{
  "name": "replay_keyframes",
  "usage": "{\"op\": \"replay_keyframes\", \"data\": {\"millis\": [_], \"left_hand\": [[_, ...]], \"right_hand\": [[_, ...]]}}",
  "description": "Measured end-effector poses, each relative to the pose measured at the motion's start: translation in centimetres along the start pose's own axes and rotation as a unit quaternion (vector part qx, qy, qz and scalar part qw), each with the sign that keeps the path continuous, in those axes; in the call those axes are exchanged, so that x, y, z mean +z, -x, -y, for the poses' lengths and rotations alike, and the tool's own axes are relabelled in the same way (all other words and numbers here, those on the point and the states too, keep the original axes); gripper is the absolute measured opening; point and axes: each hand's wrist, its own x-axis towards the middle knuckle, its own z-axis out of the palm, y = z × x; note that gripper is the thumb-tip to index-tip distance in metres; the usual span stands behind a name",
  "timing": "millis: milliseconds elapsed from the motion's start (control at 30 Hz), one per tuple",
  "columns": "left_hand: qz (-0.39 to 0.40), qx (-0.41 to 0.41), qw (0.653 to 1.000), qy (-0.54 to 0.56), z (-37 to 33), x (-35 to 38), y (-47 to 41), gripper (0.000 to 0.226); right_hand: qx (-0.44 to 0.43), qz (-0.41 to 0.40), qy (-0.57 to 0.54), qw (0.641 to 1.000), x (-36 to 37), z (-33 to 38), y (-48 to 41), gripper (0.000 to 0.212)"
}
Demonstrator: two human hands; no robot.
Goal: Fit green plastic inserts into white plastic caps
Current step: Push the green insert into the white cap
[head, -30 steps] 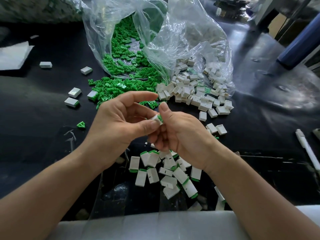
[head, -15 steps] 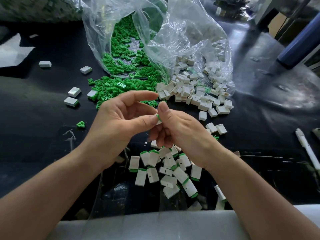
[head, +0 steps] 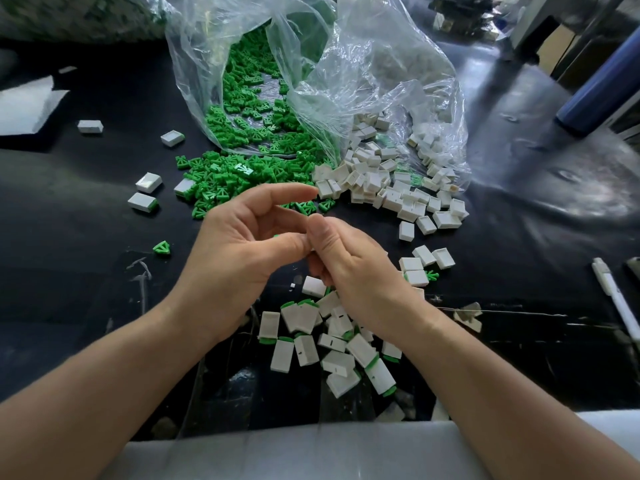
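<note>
My left hand (head: 239,258) and my right hand (head: 356,271) meet thumb to thumb above the black table. Both pinch a small white cap with a green insert, which the fingers almost wholly hide; only a green sliver (head: 276,236) shows. Loose green inserts (head: 235,178) spill from a clear plastic bag (head: 363,81) just beyond my left hand. Empty white caps (head: 391,192) lie in a heap beyond my right hand. Under my wrists sits a pile of fitted caps (head: 329,341) with green edges showing.
A few stray caps (head: 149,181) and one lone green insert (head: 161,247) lie to the left. A white pen (head: 616,306) lies at the right edge, and a blue cylinder (head: 602,84) stands at the back right. White paper (head: 24,105) lies far left, and white foam (head: 311,445) lines the front edge.
The thumbs have pressed closer together, so the cap and insert seen between them earlier are now covered. Both hands have stayed in the same place.
</note>
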Motion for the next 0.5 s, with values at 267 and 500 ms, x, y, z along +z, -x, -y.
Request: {"op": "replay_keyframes", "data": {"millis": [267,500], "left_hand": [[-0.018,0.011,1.000,0.008,0.25,0.39,0.09,0.033],[-0.030,0.002,0.999,0.024,0.26,0.48,0.14,0.035]], "right_hand": [[-0.007,-0.009,-0.016,1.000,0.40,-0.36,-0.07,0.035],[-0.011,-0.020,-0.013,1.000,0.61,-0.25,0.02,0.036]]}}
